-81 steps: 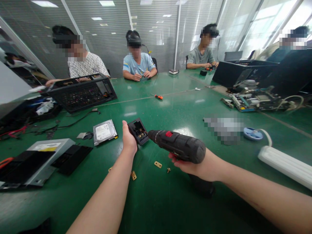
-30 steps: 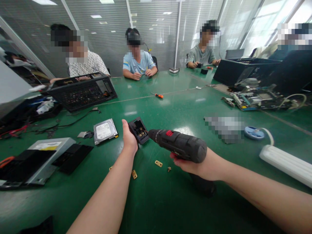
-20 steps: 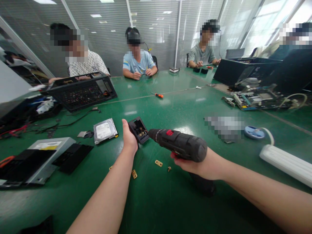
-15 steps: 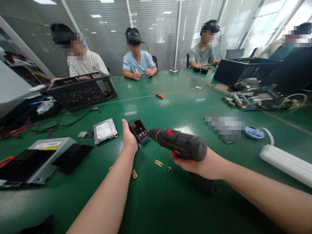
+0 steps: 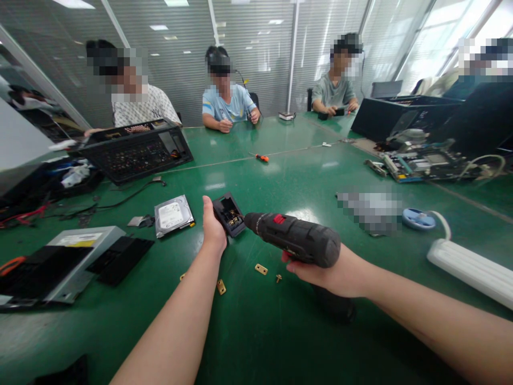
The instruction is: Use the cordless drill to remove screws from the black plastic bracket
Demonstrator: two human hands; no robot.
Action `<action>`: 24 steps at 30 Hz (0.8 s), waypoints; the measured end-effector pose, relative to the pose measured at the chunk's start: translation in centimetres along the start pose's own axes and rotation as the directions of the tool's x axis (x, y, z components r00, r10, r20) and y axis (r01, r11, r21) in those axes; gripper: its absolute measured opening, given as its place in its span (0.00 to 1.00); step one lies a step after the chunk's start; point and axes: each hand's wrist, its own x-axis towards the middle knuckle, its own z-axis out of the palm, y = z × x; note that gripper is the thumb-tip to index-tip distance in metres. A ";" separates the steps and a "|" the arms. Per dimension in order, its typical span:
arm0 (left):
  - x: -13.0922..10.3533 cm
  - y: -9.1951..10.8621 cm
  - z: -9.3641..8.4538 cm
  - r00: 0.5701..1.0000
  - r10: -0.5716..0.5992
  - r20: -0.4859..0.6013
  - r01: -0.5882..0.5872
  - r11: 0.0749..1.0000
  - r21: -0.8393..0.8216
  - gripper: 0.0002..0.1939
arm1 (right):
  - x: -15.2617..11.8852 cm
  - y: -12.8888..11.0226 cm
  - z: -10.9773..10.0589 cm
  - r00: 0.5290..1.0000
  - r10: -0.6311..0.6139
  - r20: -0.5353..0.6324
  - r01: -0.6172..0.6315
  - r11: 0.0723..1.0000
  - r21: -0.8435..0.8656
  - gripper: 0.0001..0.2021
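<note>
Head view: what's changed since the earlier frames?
Opposite, the blue-shirted co-worker's left hand has moved rightward in the picture, away from the other; the grey-shirted co-worker's hands shifted too. The wearer took or released nothing: the wearer's left hand still holds the black case, the right hand the power drill. Brass plates, screw and hard drive stayed put.

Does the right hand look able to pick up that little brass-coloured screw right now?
Probably not: the right hand is wrapped around the drill. The screw lies close by on the green table, nothing over it, so only the full hand seems in the way.
</note>
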 end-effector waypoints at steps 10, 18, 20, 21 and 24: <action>0.6 -0.5 -0.8 0.999 0.050 -0.011 -0.049 0.997 0.059 0.33 | -0.1 -0.1 0.1 0.999 0.002 -0.040 -0.001 1.000 0.027 0.11; 0.7 -0.6 -0.8 0.998 0.053 -0.024 -0.051 0.997 0.064 0.33 | 0.0 -0.2 0.1 0.999 -0.003 -0.046 0.004 0.999 0.031 0.11; 0.8 -0.6 -0.8 0.998 0.051 -0.028 -0.049 0.997 0.059 0.33 | 0.0 -0.1 0.1 0.999 0.002 -0.047 -0.002 1.000 0.012 0.10; 0.8 -0.6 -0.9 0.998 0.049 -0.029 -0.048 0.997 0.056 0.34 | 0.0 0.0 0.1 0.999 0.009 -0.045 -0.009 1.000 0.000 0.09; 0.9 -0.7 -0.9 0.999 0.046 -0.029 -0.044 0.998 0.050 0.34 | -0.1 0.1 0.2 0.999 -0.006 -0.041 0.005 1.000 -0.028 0.09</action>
